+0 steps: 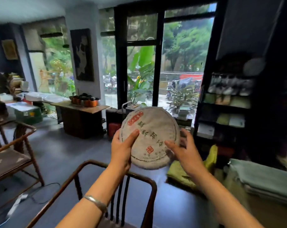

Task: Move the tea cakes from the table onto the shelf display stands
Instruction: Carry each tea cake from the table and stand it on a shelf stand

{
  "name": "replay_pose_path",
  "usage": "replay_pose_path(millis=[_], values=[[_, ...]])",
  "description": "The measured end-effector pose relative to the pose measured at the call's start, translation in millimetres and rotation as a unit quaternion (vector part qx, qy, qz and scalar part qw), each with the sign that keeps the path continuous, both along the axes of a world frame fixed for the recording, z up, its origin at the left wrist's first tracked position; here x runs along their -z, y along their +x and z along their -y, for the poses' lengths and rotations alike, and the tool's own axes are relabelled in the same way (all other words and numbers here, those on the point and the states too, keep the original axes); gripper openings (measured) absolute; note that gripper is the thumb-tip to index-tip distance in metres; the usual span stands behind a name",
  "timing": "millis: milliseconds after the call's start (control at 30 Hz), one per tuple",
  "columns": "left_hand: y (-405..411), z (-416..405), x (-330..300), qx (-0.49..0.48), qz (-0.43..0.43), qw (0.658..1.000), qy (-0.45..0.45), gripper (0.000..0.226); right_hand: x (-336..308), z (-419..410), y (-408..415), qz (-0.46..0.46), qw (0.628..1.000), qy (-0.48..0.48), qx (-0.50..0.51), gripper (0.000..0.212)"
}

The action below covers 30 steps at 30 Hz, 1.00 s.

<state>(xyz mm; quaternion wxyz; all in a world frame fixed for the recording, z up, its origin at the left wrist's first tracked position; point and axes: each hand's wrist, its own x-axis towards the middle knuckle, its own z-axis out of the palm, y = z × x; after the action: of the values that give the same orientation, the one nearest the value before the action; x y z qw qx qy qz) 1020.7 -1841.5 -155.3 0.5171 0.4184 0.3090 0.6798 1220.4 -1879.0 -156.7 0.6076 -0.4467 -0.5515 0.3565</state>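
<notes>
A round tea cake (151, 129) wrapped in pale paper with red and green printed characters is held up in front of me, tilted with its face toward the camera. My left hand (123, 150) grips its left edge, thumb across the printed face and fingers behind. My right hand (185, 151) holds the lower right edge, thumb on the front and fingers curled behind the rim. The dark shelf unit (224, 109) stands to the right, its levels stacked with boxes and packets. A pale round disc (254, 66) sits high on that shelf.
A wooden chair back (116, 171) is directly below my arms. Another wooden chair (11, 145) stands at the left. A low dark table (81, 116) with jars sits ahead by the glass doors. Folded green cloth (261, 176) and a yellow-green cloth (182, 173) lie at the right.
</notes>
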Motion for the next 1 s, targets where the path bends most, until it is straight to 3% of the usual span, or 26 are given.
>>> replay_pose_path(millis=[133,267,400,500,700,833,933,1000], values=[[83.2,-9.4,-16.1,0.138,-0.015,0.99,0.026,0.048,-9.6,13.2,57.6,-0.054,0.993,0.073,0.073,0.072],[145.7,-25.8,-28.7,0.269,-0.032,0.961,0.063,0.049,-16.6,33.5,109.1,-0.108,0.977,0.109,0.146,0.071],[206.7,-43.3,-40.7,0.365,-0.024,0.927,0.081,0.042,-33.6,48.3,151.9,-0.099,0.963,0.129,0.214,0.069],[250.0,-56.9,-54.9,0.448,-0.014,0.89,0.084,0.049,-50.1,54.5,180.8,-0.078,0.95,0.143,0.268,0.068],[319.3,-65.9,-86.0,0.441,-0.113,0.887,0.075,0.079,-72.2,61.3,225.6,-0.064,0.893,0.195,0.399,0.067],[357.3,-58.9,-78.6,0.494,-0.093,0.857,0.114,0.079,-75.5,61.9,247.3,-0.051,0.832,0.244,0.495,0.07],[393.0,-44.2,-76.9,0.56,-0.071,0.817,0.119,0.092,-76.6,61.5,265.1,-0.046,0.795,0.266,0.543,0.071],[418.2,-36.8,-78.4,0.572,-0.035,0.811,0.119,0.101,-76.6,59.1,275.6,-0.045,0.78,0.271,0.562,0.077]])
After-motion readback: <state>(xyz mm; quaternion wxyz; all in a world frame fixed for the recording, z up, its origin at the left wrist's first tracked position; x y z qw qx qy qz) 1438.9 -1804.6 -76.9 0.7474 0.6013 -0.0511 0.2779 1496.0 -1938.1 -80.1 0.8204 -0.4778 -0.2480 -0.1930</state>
